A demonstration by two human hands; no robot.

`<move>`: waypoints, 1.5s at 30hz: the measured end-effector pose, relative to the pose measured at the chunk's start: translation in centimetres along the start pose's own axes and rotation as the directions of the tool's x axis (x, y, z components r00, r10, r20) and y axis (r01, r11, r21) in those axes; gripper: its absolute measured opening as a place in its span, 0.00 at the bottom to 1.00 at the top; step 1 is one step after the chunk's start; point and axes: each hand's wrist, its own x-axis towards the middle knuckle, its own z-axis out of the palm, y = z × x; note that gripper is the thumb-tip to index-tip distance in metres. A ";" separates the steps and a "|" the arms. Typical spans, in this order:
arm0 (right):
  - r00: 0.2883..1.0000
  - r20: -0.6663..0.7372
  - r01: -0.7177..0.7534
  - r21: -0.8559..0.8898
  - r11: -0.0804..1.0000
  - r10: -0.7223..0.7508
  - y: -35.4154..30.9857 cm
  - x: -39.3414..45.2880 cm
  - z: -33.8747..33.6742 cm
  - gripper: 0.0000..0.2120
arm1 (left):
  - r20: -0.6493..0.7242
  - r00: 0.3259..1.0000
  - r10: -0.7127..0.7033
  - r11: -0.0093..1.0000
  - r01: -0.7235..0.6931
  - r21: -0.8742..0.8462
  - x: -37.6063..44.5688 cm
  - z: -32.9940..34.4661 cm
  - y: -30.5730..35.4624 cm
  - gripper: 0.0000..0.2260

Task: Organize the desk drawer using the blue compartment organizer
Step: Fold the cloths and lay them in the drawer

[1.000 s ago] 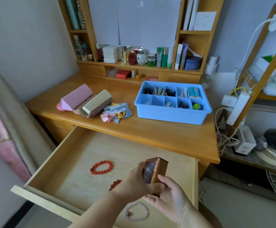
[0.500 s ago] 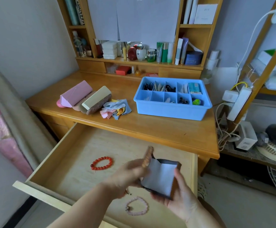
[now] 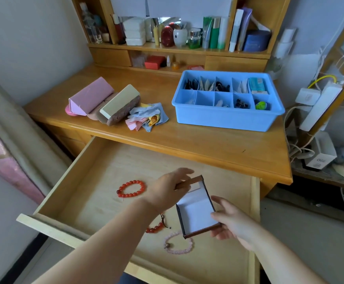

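Box (image 3: 196, 214) held open over the drawer (image 3: 81, 181), white lining facing up, dark outer walls w/ a brown rim. Both hands on it: left hand (image 3: 171, 189) pinches the far edge near the hinged flap, fingers curled round that rim; right hand (image 3: 231, 222) cradles the near right side from below, fingers curled under the wall. Nothing visible inside the box.

Blue organizer (image 3: 226, 117) sits on the worktop (image 3: 208, 144), well apart from the hands, most compartments already w/ small items; a couple on the front row look free.

On the drawer floor: red bead bracelet (image 3: 131, 188) just left of the left hand, a darker red bracelet (image 3: 156, 227) partly hidden under the left forearm, pink bracelet (image 3: 178, 243) below the box.

Handling, as a guess: box looks like thin card, light, stiff enough but crushable, so grip by the side walls, not the flap, which may flop or tear at the fold. Bracelets are prob. elastic strung beads: light, limp, roll and slide on the smooth liner. Best hooked w/ a finger through the loop or pinched across a few beads; pink one looks finer, treat gently.
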 end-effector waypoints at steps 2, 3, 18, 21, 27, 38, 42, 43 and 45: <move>0.997 -0.070 -0.024 0.041 0.999 0.027 1.0 0.6 0.1 0.19 | -0.195 0.977 -0.088 0.996 0.085 -0.024 -0.5 1.0 -2.0 0.24; 0.993 -0.107 -0.035 0.081 0.996 0.044 1.5 0.8 0.1 0.19 | -0.275 0.953 -0.130 0.990 0.140 0.016 -1.0 1.6 -3.1 0.23; 0.958 -0.248 -0.075 0.258 0.963 0.141 3.2 1.1 0.7 0.29 | 0.057 0.959 -0.277 0.916 0.246 0.317 -4.4 6.1 -5.2 0.09; 0.971 -0.204 -0.078 0.227 0.971 0.126 3.4 0.9 1.2 0.24 | 0.116 0.972 -0.202 0.973 0.213 -0.088 -5.3 4.3 -4.6 0.08; 0.990 -0.075 -0.103 0.238 0.966 0.124 3.6 0.7 3.1 0.11 | 0.288 0.930 -0.226 0.611 0.366 -0.702 -5.0 3.8 -1.0 0.11; 0.998 0.001 -0.052 0.343 0.938 0.056 4.1 0.3 3.2 0.09 | -0.022 0.949 -0.313 0.945 0.314 0.087 -4.4 5.4 -1.4 0.07; 1.000 -0.004 -0.012 0.320 0.947 0.014 3.7 0.2 3.8 0.09 | 0.021 1.000 -0.009 0.887 -0.002 0.462 -5.1 5.5 -1.4 0.08; 1.000 -0.003 -0.004 0.318 0.948 0.005 3.6 0.2 3.8 0.09 | 0.037 0.997 0.061 0.881 -0.071 0.468 -5.1 5.4 -1.3 0.08; 1.000 0.000 0.002 0.328 0.945 -0.002 3.4 0.1 3.6 0.09 | -0.006 0.980 0.198 0.860 -0.171 0.481 -5.2 5.3 -1.5 0.07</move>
